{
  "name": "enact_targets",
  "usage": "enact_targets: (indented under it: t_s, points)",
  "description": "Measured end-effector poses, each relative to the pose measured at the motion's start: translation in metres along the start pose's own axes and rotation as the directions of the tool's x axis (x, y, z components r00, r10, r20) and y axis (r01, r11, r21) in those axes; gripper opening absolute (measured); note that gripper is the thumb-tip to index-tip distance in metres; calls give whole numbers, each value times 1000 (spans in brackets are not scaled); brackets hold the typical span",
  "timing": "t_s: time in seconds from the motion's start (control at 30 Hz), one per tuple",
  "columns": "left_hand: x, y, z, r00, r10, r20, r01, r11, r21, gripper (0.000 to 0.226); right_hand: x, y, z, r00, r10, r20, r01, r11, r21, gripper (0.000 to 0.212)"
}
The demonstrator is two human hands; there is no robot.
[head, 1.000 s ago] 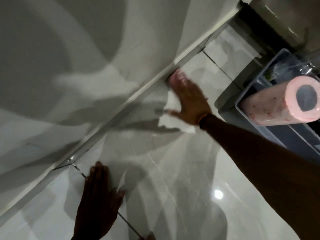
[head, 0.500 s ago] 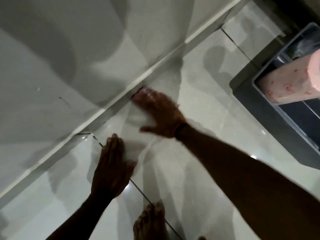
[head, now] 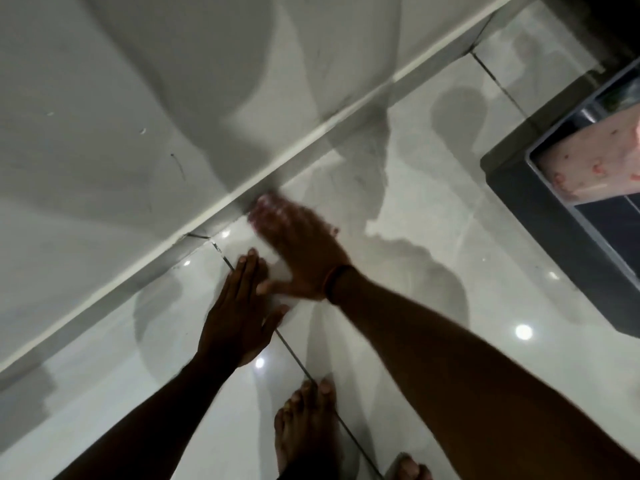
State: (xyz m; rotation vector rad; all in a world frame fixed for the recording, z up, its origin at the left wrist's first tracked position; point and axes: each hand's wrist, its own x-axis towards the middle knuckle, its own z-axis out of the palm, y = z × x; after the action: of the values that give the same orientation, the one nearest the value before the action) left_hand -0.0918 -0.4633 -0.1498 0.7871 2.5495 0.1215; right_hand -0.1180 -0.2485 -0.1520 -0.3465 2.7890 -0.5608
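Observation:
My right hand (head: pixel 298 249) lies flat with straight fingers on a white paper towel (head: pixel 277 270) and presses it against the glossy white floor tiles (head: pixel 433 306). Its blurred fingertips reach the base of the wall (head: pixel 138 133). Most of the towel is hidden under the hand. My left hand (head: pixel 239 310) rests flat on the tile just beside it, fingers straight and together, its fingertips next to the right thumb.
A dark grey bin (head: pixel 540 202) stands at the right and holds a pink patterned paper-towel roll (head: pixel 588 164). A white skirting strip (head: pixel 311 136) runs diagonally along the wall. My bare feet (head: pixel 304 431) stand on the tiles at the bottom, by a dark grout line (head: pixel 294 358).
My right hand has slid the towel along the wall's base toward my left hand. The left hand stays planted on the tile. The view has tilted, bringing my feet in.

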Motion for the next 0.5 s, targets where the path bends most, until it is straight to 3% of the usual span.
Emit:
enact_targets:
  t_s: [0.07,0.17,0.23,0.27,0.4,0.43,0.5]
  points:
    - [-2,2,3,1000,-22,14,22,1000,-2,96,1,-4,8,1000,-27,-12,27,1000,-9,103]
    - [-3,2,5,999,-44,10,44,999,-24,96,11,0,2,954,291,-78,-283,954,97,89]
    - [-1,-2,2,999,-23,28,23,1000,-12,97,18,-15,5,910,406,-88,-390,908,156,89]
    - [0,-5,1,999,-4,34,3,1000,9,96,19,-27,9,922,377,-89,-360,919,160,89]
    - [0,-15,-5,999,11,49,-15,998,68,95,7,-25,22,999,21,-47,-21,1000,4,81]
    - [-1,-15,-5,999,-11,33,10,999,41,96,6,-11,17,999,18,-43,-19,1000,-9,78]
    - [-1,-13,-2,1000,-29,-7,29,1000,7,97,9,13,4,981,182,-60,-181,983,34,76]
